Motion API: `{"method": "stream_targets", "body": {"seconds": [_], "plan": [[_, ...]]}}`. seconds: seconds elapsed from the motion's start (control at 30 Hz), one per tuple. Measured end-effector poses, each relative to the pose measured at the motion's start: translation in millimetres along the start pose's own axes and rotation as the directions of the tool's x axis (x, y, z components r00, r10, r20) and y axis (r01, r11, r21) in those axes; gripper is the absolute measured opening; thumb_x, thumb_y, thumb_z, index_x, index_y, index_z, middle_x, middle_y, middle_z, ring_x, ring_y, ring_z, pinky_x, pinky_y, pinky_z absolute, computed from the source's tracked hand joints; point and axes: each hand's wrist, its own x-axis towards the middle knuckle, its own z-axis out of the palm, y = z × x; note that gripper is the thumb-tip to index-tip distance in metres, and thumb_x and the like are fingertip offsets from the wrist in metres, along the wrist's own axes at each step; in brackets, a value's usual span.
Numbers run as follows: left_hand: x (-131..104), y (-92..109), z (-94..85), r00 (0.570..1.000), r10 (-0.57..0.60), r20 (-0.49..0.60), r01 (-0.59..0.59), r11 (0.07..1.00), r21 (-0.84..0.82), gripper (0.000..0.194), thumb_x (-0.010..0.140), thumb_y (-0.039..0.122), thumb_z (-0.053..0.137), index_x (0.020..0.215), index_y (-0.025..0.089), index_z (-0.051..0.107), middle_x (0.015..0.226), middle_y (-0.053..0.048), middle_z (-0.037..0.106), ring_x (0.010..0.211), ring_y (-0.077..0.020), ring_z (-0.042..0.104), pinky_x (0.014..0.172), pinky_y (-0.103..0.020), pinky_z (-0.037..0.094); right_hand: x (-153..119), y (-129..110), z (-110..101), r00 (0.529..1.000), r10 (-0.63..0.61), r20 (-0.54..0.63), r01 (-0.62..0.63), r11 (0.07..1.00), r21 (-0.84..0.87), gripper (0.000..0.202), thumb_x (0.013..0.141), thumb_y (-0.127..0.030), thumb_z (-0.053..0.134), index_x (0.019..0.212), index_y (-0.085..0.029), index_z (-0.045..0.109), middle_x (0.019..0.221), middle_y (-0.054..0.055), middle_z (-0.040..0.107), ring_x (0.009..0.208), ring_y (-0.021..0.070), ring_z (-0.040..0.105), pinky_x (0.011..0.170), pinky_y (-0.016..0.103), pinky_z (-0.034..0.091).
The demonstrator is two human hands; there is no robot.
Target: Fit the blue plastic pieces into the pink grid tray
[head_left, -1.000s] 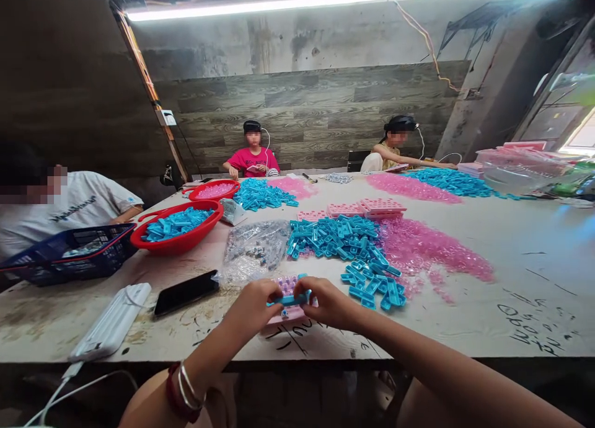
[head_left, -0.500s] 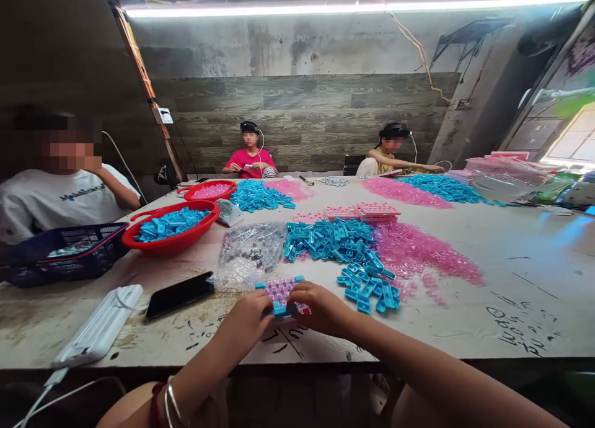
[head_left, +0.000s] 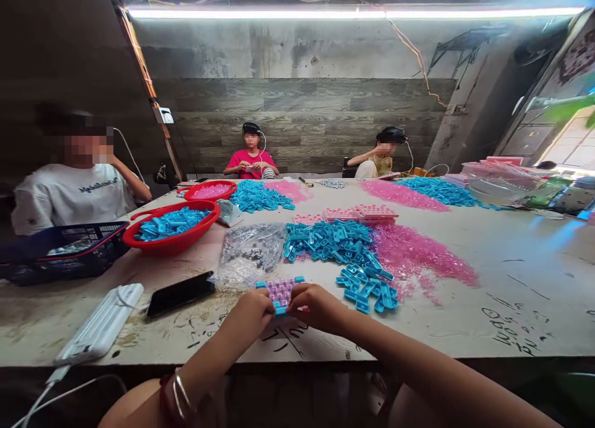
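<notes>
Just past the table's near edge lies a small pink tray (head_left: 280, 286) filled with rows of clear pink pieces, with blue plastic pieces at its far corners. A further blue piece (head_left: 280, 307) sits on its near side, between my hands. My left hand (head_left: 253, 309) is closed on the tray's near left corner. On the near right side, my right hand (head_left: 317, 305) has its fingers closed, fingertips bent down at the blue piece; the fingertips are partly hidden. Loose blue pieces (head_left: 368, 288) lie right of my right hand.
Behind the tray are a blue-piece pile (head_left: 330, 239), a pink-piece heap (head_left: 425, 254), stacked pink trays (head_left: 375, 213) and a clear bag (head_left: 251, 254). Leftward are a phone (head_left: 181, 294), white power bank (head_left: 101, 322), red basket (head_left: 173, 245) and navy basket (head_left: 65, 260). Three people sit around the table.
My hands stay at the tray's near side; the right fingers have shifted slightly, showing more of the blue piece. The person at back right has raised a hand from the table to the face.
</notes>
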Motion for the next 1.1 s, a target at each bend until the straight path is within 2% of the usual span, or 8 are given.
{"method": "stream_targets", "body": {"seconds": [0.17,0.37,0.5,0.63,0.7,0.8,0.93,1.1], "plan": [[9.9,-4.2,-0.4,0.999,0.017,0.046,-0.018,1.0,0.025,0.019,0.065,0.01,0.047,0.052,0.015,0.06,0.067,0.0,0.054,0.064,-0.0111,0.048,0.058,-0.022,0.03,6.9,10.6,-4.5,0.997,0.027,0.066,-0.029,0.999,0.034,0.008,0.071,-0.01,0.064,0.072,-0.015,0.07,0.066,0.002,0.062,0.059,0.0087,0.055,0.057,0.018,0.041],[26.3,-25.4,3.2,0.989,0.055,0.135,-0.058,0.998,0.021,0.019,0.064,0.02,0.047,0.047,0.017,0.056,0.064,0.001,0.055,0.061,-0.0126,0.05,0.058,-0.022,0.031,15.8,17.5,-12.3,0.96,0.112,0.256,-0.099,0.993,-0.061,0.009,0.072,-0.023,0.067,0.07,-0.014,0.069,0.067,-0.003,0.059,0.063,0.0065,0.053,0.058,0.014,0.038],[38.3,-35.4,1.2,0.973,0.068,0.219,-0.07,0.998,0.002,0.019,0.061,0.026,0.048,0.048,0.019,0.059,0.063,0.001,0.058,0.063,-0.0161,0.053,0.059,-0.023,0.033,20.3,17.4,-18.3,0.949,0.172,0.264,-0.17,0.985,-0.032,0.01,0.073,-0.02,0.065,0.08,-0.014,0.069,0.074,-0.005,0.058,0.066,0.004,0.052,0.059,0.011,0.036],[37.6,-30.6,-4.8,0.978,0.024,0.206,-0.021,1.0,-0.019,0.018,0.059,0.027,0.048,0.049,0.018,0.059,0.063,0.001,0.058,0.065,-0.017,0.054,0.059,-0.023,0.034,23.9,10.0,-21.3,0.932,0.195,0.306,-0.195,0.98,-0.032,0.009,0.074,-0.021,0.065,0.077,-0.013,0.069,0.07,-0.005,0.058,0.062,0.0039,0.051,0.057,0.012,0.035],[34.7,-24.7,-7.5,0.98,-0.06,0.192,0.059,0.998,0.013,0.014,0.056,0.024,0.049,0.05,0.017,0.059,0.058,0.001,0.056,0.061,-0.0157,0.053,0.056,-0.022,0.033,23.4,9.7,-20.1,0.935,0.182,0.305,-0.178,0.983,-0.042,0.008,0.072,-0.02,0.066,0.072,-0.014,0.069,0.064,-0.005,0.057,0.058,0.0048,0.051,0.054,0.013,0.035],[31.6,-17.0,-11.0,0.974,-0.082,0.21,0.088,0.996,-0.021,0.012,0.056,0.02,0.051,0.053,0.016,0.062,0.055,0.002,0.055,0.06,-0.0137,0.052,0.053,-0.02,0.031,19.5,17.3,-14.7,0.963,0.121,0.241,-0.12,0.993,-0.017,0.004,0.069,-0.015,0.067,0.068,-0.014,0.07,0.06,-0.004,0.057,0.055,0.0056,0.05,0.052,0.015,0.035],[31.8,-13.9,-12.4,0.966,-0.071,0.247,0.101,0.989,-0.112,0.011,0.056,0.019,0.054,0.052,0.015,0.064,0.052,0.002,0.056,0.059,-0.0129,0.052,0.052,-0.02,0.031,13.2,30.4,-6.5,0.986,0.023,0.164,-0.044,0.991,0.126,0.008,0.069,-0.018,0.068,0.075,-0.015,0.072,0.062,-0.002,0.058,0.053,0.0058,0.05,0.051,0.016,0.037],[32.3,-13.1,-10.5,0.958,-0.105,0.268,0.144,0.981,-0.131,0.009,0.055,0.016,0.057,0.055,0.013,0.066,0.052,0.002,0.057,0.054,-0.0113,0.051,0.049,-0.019,0.031,10.6,25.9,-6.4,0.986,0.04,0.159,-0.066,0.985,0.158,0.007,0.069,-0.021,0.068,0.073,-0.017,0.073,0.06,-0.002,0.058,0.053,0.0064,0.05,0.051,0.017,0.038]]}}
